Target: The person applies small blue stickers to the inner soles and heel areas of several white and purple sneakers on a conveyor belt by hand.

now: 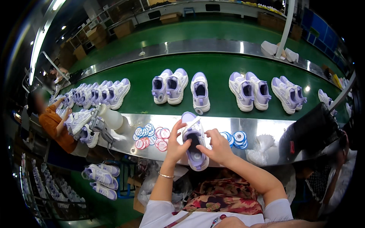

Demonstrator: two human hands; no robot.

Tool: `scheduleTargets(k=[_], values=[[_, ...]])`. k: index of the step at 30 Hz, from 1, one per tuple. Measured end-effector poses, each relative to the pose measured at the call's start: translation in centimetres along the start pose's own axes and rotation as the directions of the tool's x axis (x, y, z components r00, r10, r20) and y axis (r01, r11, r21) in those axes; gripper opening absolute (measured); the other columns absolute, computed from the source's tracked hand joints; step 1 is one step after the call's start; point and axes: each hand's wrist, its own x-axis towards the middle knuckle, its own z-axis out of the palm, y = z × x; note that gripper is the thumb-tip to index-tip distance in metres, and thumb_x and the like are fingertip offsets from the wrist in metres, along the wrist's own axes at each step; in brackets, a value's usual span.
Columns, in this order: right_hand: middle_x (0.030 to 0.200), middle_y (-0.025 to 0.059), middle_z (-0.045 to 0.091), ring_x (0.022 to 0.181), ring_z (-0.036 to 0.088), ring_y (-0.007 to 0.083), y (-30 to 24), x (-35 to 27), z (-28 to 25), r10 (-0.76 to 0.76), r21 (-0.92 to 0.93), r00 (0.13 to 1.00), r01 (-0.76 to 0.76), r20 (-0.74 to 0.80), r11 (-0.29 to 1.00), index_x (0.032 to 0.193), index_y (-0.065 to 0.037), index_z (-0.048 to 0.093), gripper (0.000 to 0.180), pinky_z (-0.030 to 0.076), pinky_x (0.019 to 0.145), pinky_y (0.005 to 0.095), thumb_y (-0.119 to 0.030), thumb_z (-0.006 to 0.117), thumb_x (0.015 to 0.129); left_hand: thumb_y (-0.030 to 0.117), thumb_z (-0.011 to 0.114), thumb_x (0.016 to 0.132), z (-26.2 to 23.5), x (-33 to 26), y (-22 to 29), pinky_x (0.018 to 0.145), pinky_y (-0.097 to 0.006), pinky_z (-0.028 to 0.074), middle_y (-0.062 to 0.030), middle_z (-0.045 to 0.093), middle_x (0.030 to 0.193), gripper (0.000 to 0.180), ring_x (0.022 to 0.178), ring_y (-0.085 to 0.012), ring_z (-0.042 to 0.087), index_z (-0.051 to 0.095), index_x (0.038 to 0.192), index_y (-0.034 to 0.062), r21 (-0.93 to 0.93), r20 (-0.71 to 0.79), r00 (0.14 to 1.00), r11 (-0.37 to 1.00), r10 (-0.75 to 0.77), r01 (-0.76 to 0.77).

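A lilac and white sneaker [194,141] lies on the steel ledge [266,127] in front of me, heel toward me. My left hand [175,143] grips its left side, thumb reaching into the opening. My right hand [217,148] holds the right side with fingers at the collar. A single matching sneaker [200,92] stands on the green conveyor belt [216,78] just beyond, next to a pair [169,86].
Round paper tags [151,136] lie left of the shoe, more round tags [236,138] and crumpled white plastic [260,148] to the right. Further sneaker pairs [251,90] line the belt. A person in orange [57,125] works at the left. A black machine [313,131] stands right.
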Motion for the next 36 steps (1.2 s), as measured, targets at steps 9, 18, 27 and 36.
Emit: scheduleTargets(k=[9, 18, 27, 36], values=[[0.085, 0.0127, 0.051, 0.066, 0.055, 0.0242, 3.7, 1.1, 1.5, 0.081, 0.138, 0.989, -0.098, 0.124, 0.986, 0.103, -0.001, 0.054, 0.033, 0.044, 0.058, 0.0321, -0.003, 0.055, 0.070, -0.006, 0.044, 0.065, 0.3, 1.2, -2.7, 0.081, -0.026, 0.042, -0.0113, 0.058, 0.098, 0.061, 0.090, -0.0169, 0.055, 0.041, 0.125, 0.0021, -0.209, 0.276, 0.959, 0.970, -0.062, 0.123], [0.085, 0.0154, 0.048, 0.071, 0.055, 0.0323, -1.3, 4.1, 0.4, -0.221, -0.083, 0.933, 0.253, 0.285, 0.964, 0.099, -0.008, 0.054, 0.031, 0.047, 0.062, 0.0390, -0.005, 0.058, 0.068, -0.007, 0.056, 0.065, 2.4, -1.6, -2.1, 0.099, -0.033, 0.033, -0.0172, 0.038, 0.131, 0.086, 0.118, -0.0237, 0.041, 0.012, 0.139, 0.0035, -0.258, 0.072, 0.997, 0.965, -0.018, 0.036], [0.082, 0.0141, 0.049, 0.070, 0.055, 0.0276, -1.0, 2.6, 0.6, -0.448, -0.316, 0.784, 0.596, 0.430, 0.738, 0.074, 0.000, 0.061, 0.013, 0.049, 0.058, 0.0330, -0.008, 0.058, 0.063, 0.004, 0.070, 0.066, 2.0, -1.3, -1.8, 0.106, -0.035, 0.021, -0.0191, 0.020, 0.141, 0.098, 0.130, -0.0269, 0.023, 0.005, 0.138, 0.0010, 0.019, 0.156, 0.983, 0.995, 0.097, -0.101], [0.091, 0.0136, 0.053, 0.075, 0.056, 0.0241, 0.3, 0.8, -4.7, -0.308, -0.068, 0.937, 0.322, 0.164, 0.944, 0.106, -0.001, 0.054, 0.032, 0.048, 0.060, 0.0298, -0.001, 0.055, 0.075, 0.006, 0.074, 0.059, 1.8, -2.4, 2.0, 0.085, -0.037, 0.039, -0.0181, 0.045, 0.112, 0.066, 0.101, -0.0324, 0.045, 0.043, 0.118, 0.0007, 0.576, 0.077, 0.924, 0.740, 0.374, -0.348]])
